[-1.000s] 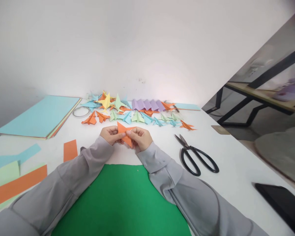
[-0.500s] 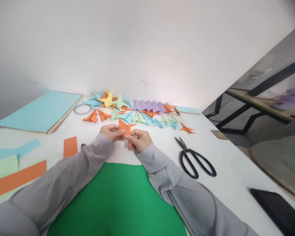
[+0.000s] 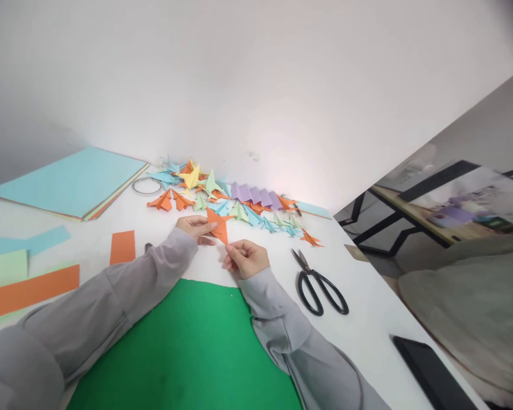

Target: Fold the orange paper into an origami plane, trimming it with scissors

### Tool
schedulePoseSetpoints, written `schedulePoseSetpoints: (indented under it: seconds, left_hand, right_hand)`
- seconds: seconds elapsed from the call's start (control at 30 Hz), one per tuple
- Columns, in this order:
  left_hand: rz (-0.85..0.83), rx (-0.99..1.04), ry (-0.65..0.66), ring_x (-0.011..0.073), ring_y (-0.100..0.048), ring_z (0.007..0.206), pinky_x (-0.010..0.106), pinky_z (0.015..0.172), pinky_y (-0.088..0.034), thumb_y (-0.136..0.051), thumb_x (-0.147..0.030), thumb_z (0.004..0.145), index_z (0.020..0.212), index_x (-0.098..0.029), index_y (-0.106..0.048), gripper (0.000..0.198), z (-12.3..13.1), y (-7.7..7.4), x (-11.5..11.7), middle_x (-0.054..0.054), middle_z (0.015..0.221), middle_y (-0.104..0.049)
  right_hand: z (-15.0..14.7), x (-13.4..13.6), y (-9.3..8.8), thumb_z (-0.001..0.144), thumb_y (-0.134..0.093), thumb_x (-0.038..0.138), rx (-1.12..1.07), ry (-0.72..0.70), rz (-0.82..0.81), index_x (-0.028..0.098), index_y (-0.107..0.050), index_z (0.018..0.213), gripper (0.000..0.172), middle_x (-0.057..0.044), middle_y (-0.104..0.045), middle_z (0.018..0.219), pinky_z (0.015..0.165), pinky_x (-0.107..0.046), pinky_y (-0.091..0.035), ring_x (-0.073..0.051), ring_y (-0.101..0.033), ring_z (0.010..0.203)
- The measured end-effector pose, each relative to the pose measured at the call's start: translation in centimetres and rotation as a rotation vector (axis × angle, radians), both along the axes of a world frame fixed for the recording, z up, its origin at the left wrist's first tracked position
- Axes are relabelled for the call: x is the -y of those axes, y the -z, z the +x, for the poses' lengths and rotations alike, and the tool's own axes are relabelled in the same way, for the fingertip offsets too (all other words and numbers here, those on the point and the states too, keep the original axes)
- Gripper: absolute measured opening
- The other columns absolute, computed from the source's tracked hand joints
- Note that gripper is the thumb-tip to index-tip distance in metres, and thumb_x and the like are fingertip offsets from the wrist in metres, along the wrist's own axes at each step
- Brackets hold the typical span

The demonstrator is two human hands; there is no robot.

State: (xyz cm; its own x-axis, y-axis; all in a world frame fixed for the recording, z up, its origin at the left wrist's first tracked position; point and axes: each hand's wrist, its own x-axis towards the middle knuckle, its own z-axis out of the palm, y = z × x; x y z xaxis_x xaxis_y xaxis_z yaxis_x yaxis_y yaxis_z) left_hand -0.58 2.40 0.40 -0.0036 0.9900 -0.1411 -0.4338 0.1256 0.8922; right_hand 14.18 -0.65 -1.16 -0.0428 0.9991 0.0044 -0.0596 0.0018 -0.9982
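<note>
Far left corner of the counter (image 3: 367, 310): paper stack (image 3: 72, 179), light blue sheet on top, other colours showing along its side. Nearer, by the left edge: blue strip (image 3: 47, 239), pale green piece (image 3: 6, 269), long orange strip (image 3: 34, 290), with an orange rectangle (image 3: 122, 247) flat a bit right of them. Wire ring (image 3: 147, 193) just beside the stack. Along the far edge, a crowded row of folded paper pieces in blue, orange, green and yellow, some overlapping; the yellow piece (image 3: 191, 178) sits near its left end, pleated purple paper (image 3: 256, 195) farther right. Left hand (image 3: 194, 228) grips the orange folded paper (image 3: 219, 228), thumb across its left side, other fingers partly hidden. Paper is off the counter, between the two hands, one point up, one sideways to the right, one down. Green mat (image 3: 183, 347) at the near edge, between the grey sleeves. Right hand (image 3: 248, 259) is below and right of the paper, thumb and index pinched on its lower tip, remaining fingers curled. Right of that, black-handled scissors (image 3: 308, 272), blades slightly apart, pointing to the far edge. Tan piece (image 3: 357, 253) on the right edge; flat black object (image 3: 431, 373) along the right edge, nearer.
</note>
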Motion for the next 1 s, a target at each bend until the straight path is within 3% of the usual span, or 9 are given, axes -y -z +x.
schedulePoseSetpoints:
  seconds: [0.13, 0.27, 0.4, 0.5, 0.67, 0.77, 0.83, 0.9, 1.0]
  left_hand:
    - [0.001, 0.035, 0.001, 0.0139, -0.064, 0.051, 0.021, 0.043, -0.054, -0.077, -0.015, 0.055, 0.068, -0.007, -0.064, 0.02, 0.1, 0.0, 0.1, 0.005, 0.059, -0.068]
    - [-0.007, 0.035, 0.006, 0.0137, -0.064, 0.049, 0.022, 0.043, -0.055, -0.076, -0.012, 0.057, 0.067, -0.008, -0.064, 0.016, 0.2, -0.1, 0.1, 0.004, 0.059, -0.067]
    - [-0.04, 0.038, 0.017, 0.0121, -0.061, 0.045, 0.023, 0.044, -0.054, -0.073, -0.006, 0.058, 0.061, -0.008, -0.064, 0.01, 0.3, -0.2, -0.2, 0.003, 0.056, -0.066]
    - [-0.079, 0.032, 0.025, 0.0123, -0.059, 0.042, 0.023, 0.041, -0.053, -0.072, -0.005, 0.059, 0.058, -0.008, -0.063, 0.01, 0.4, -0.2, -0.5, 0.004, 0.054, -0.065]
    - [-0.056, -0.017, 0.054, 0.0153, -0.062, 0.046, 0.023, 0.039, -0.051, -0.075, -0.013, 0.059, 0.061, -0.009, -0.064, 0.011, 0.5, 0.1, -0.7, 0.006, 0.055, -0.066]
    - [-0.041, -0.039, 0.064, 0.0157, -0.062, 0.046, 0.023, 0.04, -0.052, -0.075, -0.014, 0.059, 0.062, -0.008, -0.064, 0.013, 0.5, 0.2, -0.7, 0.006, 0.054, -0.065]
    - [-0.047, -0.042, 0.072, 0.0154, -0.062, 0.046, 0.023, 0.04, -0.052, -0.074, -0.011, 0.059, 0.067, -0.007, -0.063, 0.014, 0.5, 0.1, -0.6, 0.006, 0.056, -0.066]
    - [-0.056, -0.029, 0.058, 0.0155, -0.062, 0.045, 0.023, 0.04, -0.052, -0.073, -0.007, 0.06, 0.08, -0.007, -0.062, 0.023, 0.5, 0.1, -0.7, 0.005, 0.057, -0.066]
    - [-0.027, -0.002, 0.011, 0.017, -0.062, 0.042, 0.024, 0.036, -0.05, -0.07, -0.003, 0.061, 0.113, -0.012, -0.047, 0.057, 0.5, 0.4, -0.9, -0.002, 0.052, -0.062]
  right_hand:
    - [0.9, 2.0, 0.2, 0.063, -0.067, 0.045, 0.098, 0.074, 0.041, 0.016, -0.054, 0.062, 0.032, 0.003, -0.056, 0.04, 0.032, -0.018, -0.034, -0.007, -0.044, 0.031]
    - [3.7, 3.3, 0.4, 0.069, -0.06, 0.048, 0.268, 0.301, 0.096, 0.017, -0.053, 0.069, 0.031, 0.0, -0.06, 0.05, 0.038, -0.022, -0.04, -0.011, -0.052, 0.039]
    - [10.0, 3.4, 0.3, 0.074, -0.05, 0.044, 0.847, 0.573, 0.296, 0.016, -0.058, 0.076, 0.029, -0.007, -0.065, 0.064, 0.057, -0.031, -0.046, -0.018, -0.059, 0.055]
    - [15.1, 3.5, 0.7, 0.071, -0.048, 0.038, 1.208, 0.541, 0.224, 0.015, -0.06, 0.085, 0.029, -0.011, -0.067, 0.08, 0.066, -0.035, -0.046, -0.024, -0.062, 0.075]
    - [18.6, 3.7, 2.1, 0.069, -0.051, 0.045, 1.397, 0.429, 0.028, 0.011, -0.06, 0.094, 0.044, -0.018, -0.065, 0.095, 0.08, -0.04, -0.045, -0.03, -0.06, 0.09]
    - [17.6, 3.8, 1.6, 0.069, -0.053, 0.041, 1.401, 0.427, -0.018, 0.013, -0.06, 0.093, 0.038, -0.016, -0.066, 0.095, 0.083, -0.04, -0.044, -0.029, -0.06, 0.092]
    - [16.3, 3.9, 0.9, 0.065, -0.058, 0.037, 1.302, 0.546, -0.062, 0.017, -0.059, 0.089, 0.03, -0.011, -0.067, 0.09, 0.079, -0.04, -0.045, -0.027, -0.062, 0.088]
    - [15.0, 4.1, 0.3, 0.059, -0.063, 0.034, 1.132, 0.709, -0.085, 0.02, -0.055, 0.088, 0.033, -0.006, -0.066, 0.08, 0.076, -0.04, -0.046, -0.025, -0.062, 0.08]
    - [12.8, 4.3, -0.3, 0.051, -0.071, 0.037, 0.691, 0.715, -0.009, 0.02, -0.05, 0.083, 0.042, -0.003, -0.061, 0.074, 0.062, -0.035, -0.049, -0.021, -0.061, 0.069]
